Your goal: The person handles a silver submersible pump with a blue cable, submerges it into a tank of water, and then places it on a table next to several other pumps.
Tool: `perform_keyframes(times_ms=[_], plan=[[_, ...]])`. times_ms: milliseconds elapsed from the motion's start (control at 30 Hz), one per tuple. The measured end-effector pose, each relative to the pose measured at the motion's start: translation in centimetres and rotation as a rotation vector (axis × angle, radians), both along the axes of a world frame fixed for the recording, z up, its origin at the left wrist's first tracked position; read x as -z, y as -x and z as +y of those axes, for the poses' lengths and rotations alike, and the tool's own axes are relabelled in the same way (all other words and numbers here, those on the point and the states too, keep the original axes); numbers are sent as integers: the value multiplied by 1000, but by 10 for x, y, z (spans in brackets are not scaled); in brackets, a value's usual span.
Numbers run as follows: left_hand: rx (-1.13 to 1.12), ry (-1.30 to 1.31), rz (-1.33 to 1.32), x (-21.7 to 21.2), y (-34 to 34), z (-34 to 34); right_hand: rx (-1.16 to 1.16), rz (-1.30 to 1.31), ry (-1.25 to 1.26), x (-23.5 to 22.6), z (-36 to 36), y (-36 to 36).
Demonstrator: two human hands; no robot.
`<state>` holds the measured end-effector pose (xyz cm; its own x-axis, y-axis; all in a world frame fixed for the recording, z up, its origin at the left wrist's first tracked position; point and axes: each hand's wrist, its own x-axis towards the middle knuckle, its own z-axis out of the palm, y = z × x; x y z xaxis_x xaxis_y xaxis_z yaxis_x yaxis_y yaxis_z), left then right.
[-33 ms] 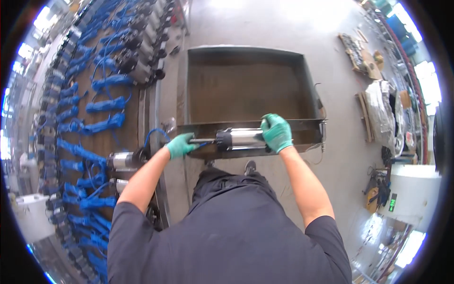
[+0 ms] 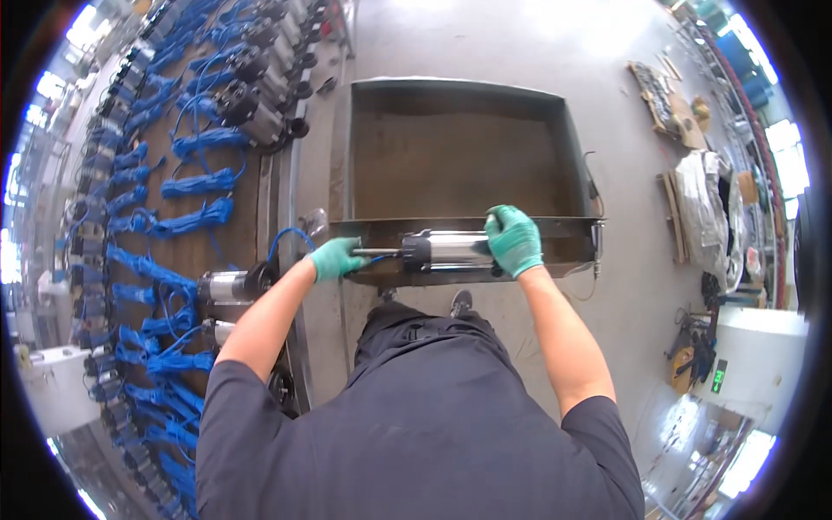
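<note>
Holding a shiny metal cylinder (image 2: 451, 250) level across the near rim of a big empty metal bin (image 2: 459, 165), both gloved hands are busy. The right hand (image 2: 513, 240) is wrapped over the cylinder's right end, fingers curled around the barrel. The left hand (image 2: 336, 257) closes on the thin rod (image 2: 377, 252) that sticks out of the dark cap at the left end; a blue cable (image 2: 290, 236) loops up just beside that glove, and I cannot tell from here whether it runs to this cylinder or to one on the table.

Here is the risk as I read it. The barrel is smooth, so the right grip could slide, and the rod is a slim handle, so the heavy end could drop and bang the bin's rim. That rim edge looks thin and sits right under the fingers, a likely pinch spot. If the blue cable is attached, it could snag on the corner of the bin or the table (image 2: 260, 199) edge and jerk the load.

Room to move: the bin's floor ahead is bare and wide. To the left, the table is crowded with rows of similar cylinders (image 2: 227, 286) and blue cable bundles (image 2: 195, 217), so little slack there. To the right lies open concrete floor (image 2: 624, 286), with clutter well apart by the far wall.
</note>
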<state>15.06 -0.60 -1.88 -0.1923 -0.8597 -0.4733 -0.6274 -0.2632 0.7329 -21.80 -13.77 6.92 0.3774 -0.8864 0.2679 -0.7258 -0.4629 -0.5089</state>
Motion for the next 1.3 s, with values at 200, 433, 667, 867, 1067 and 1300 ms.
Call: perform_keyframes(times_ms=[200, 433, 667, 867, 1067, 1300], plan=[[-42, 38, 51, -1, 6, 7, -24, 15, -49, 2, 2, -5], [-201, 768, -489, 13, 43, 31, 4, 42, -77, -3, 8, 2], [-303, 621, -398, 11, 39, 39, -27, -63, -199, -5, 6, 2], [-446, 672, -396, 4, 28, 75, 396, -151, 92, 30, -19, 117], [-820, 318, -92, -13, 63, 93, 941, 105, -28, 149, -17, 302], [-830, 424, 132, -38, 111, 86, 404, -1367, -1278, 70, -28, 247]])
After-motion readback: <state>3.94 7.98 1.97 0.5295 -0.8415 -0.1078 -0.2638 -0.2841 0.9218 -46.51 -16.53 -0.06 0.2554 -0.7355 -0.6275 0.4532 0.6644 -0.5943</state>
